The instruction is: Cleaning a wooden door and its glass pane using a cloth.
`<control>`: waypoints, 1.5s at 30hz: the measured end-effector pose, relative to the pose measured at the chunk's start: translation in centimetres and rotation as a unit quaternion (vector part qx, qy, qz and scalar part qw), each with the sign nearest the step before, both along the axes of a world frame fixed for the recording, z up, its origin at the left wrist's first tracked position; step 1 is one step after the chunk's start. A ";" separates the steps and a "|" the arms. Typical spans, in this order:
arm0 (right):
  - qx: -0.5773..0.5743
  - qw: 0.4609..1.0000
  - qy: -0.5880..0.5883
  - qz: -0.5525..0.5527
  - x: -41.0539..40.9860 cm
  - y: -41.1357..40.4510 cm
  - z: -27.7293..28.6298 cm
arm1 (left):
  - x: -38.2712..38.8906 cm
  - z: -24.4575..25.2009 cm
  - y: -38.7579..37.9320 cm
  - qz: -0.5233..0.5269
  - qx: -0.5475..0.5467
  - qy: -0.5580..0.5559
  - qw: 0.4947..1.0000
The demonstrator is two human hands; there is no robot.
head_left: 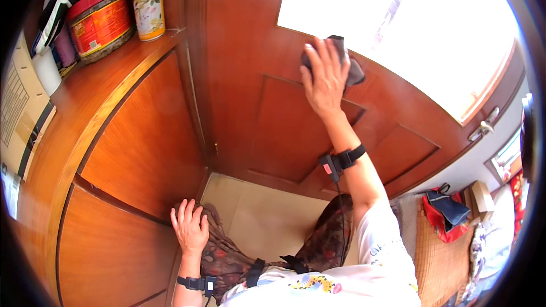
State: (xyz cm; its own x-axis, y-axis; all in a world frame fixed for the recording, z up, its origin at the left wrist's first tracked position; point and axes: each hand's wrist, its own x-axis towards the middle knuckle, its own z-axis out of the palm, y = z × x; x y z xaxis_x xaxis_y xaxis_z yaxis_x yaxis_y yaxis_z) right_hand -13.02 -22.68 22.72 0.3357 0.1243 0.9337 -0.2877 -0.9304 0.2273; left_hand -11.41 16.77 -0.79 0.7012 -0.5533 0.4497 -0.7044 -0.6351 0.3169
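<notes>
My right hand [326,76] presses a dark grey cloth [355,72] against the reddish-brown wooden door [290,132], just below its bright window pane [384,21]. Parts of the cloth stick out above the fingers and to their right; the rest lies hidden under the hand. My left hand [190,226] is low at the left, fingers spread, with nothing seen in it. It rests at my knee in patterned trousers [226,251], close to the wooden cabinet front [145,136].
On the cabinet top stand a red-lidded plastic jar [100,23], a floral spray can [148,4] and a cardboard box [21,111]. A metal door handle [484,129] is at the right. Beyond the door, a red and blue bag [448,213] lies on a woven mat [443,260].
</notes>
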 end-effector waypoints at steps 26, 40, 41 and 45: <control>-0.206 0.960 0.167 -0.084 -7.4 -5.2 1.8 | 0.3 0.0 0.7 0.016 -0.009 -0.008 1.000; -0.232 0.950 0.181 0.107 11.8 6.0 2.0 | 0.2 -0.2 0.5 0.036 -0.022 0.027 0.999; -0.205 0.948 0.222 0.096 12.3 6.0 1.9 | 0.3 -0.1 0.4 0.039 -0.025 0.022 0.999; -0.193 0.961 0.161 0.119 15.7 5.4 -2.2 | 0.6 0.2 0.2 0.040 -0.019 0.023 0.999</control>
State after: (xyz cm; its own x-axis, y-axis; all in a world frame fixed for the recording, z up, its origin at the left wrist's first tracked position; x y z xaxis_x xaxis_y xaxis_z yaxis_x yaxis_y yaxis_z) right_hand 2.67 -17.24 20.55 0.5181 0.5495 0.6554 0.0651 -0.7894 0.6104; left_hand -10.80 17.00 -0.64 0.7629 -0.4768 0.4366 -0.6357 -0.6759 0.3728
